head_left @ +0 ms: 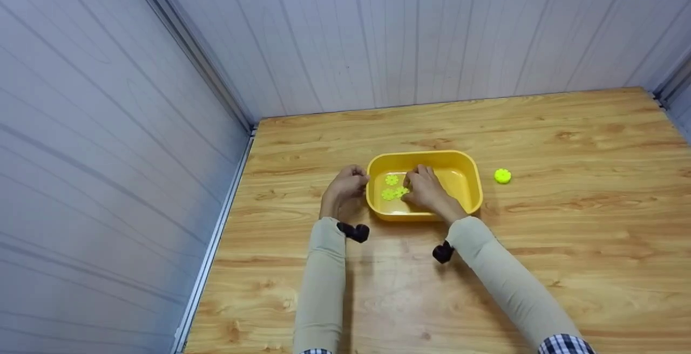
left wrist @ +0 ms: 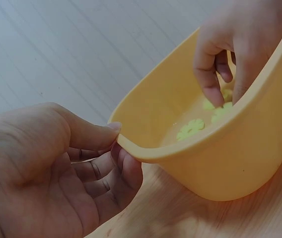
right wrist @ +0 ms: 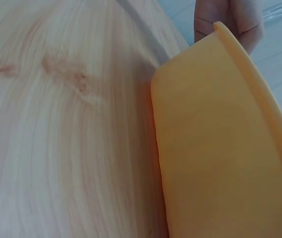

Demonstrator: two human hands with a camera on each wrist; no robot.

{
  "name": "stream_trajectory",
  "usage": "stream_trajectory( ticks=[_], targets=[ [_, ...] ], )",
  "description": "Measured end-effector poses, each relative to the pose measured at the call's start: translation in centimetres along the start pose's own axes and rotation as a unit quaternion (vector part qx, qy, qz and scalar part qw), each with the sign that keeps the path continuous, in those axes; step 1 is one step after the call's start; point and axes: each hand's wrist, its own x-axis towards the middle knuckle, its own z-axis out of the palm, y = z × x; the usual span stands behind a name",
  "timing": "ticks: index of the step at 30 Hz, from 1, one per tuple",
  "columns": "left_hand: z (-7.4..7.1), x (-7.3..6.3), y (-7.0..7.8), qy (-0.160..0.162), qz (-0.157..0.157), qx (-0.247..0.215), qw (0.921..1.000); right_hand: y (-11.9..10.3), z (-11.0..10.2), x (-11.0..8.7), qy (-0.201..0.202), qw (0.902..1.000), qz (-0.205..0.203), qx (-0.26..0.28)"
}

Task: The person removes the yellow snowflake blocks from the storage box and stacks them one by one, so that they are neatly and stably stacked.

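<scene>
A yellow plastic basin (head_left: 469, 181) rests on the wooden table. My left hand (head_left: 346, 185) pinches its left rim between thumb and fingers, plain in the left wrist view. Inside the basin is my right hand (head_left: 426, 188), its thumb and index finger bent down around a neon-yellow flower-shaped piece (left wrist: 222, 113). Two similar flower pieces lie on the basin floor to the left, one farther back (head_left: 391, 180) and one nearer (head_left: 388, 195). The right wrist view shows only the basin's outer wall (right wrist: 220, 134) and part of the left hand (right wrist: 225, 20); the right fingers are out of it.
On the table right of the basin sits a thicker neon-yellow scalloped piece (head_left: 502, 176). Pale panel walls (head_left: 378, 35) stand behind and to the left of the wooden tabletop (head_left: 583, 197). Black wrist cameras are strapped at both sleeves.
</scene>
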Motion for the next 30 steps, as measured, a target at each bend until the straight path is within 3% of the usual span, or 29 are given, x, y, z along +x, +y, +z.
stream_trajectory(
  ticks=[7, 19, 26, 30],
  targets=[
    [0.1, 0.0, 0.0, 0.007, -0.003, 0.013, 0.9999, 0.1, -0.3, -0.1, -0.006, 0.9994, 0.021, 0.026],
    [0.1, -0.1, 0.0, 0.008, -0.008, 0.007, 0.9999, 0.2, -1.7, -0.5, -0.012, 0.9937, 0.01, 0.111],
    [0.0, -0.1, 0.1, -0.004, -0.002, -0.003, 1.0, 0.6, -2.8, -1.5, 0.023, 0.9883, -0.003, 0.15],
    [0.0, -0.1, 0.2, 0.004, -0.009, 0.012, 0.9999, 0.9, -3.6, -2.3, 0.042, 0.9851, 0.009, 0.167]
  ],
)
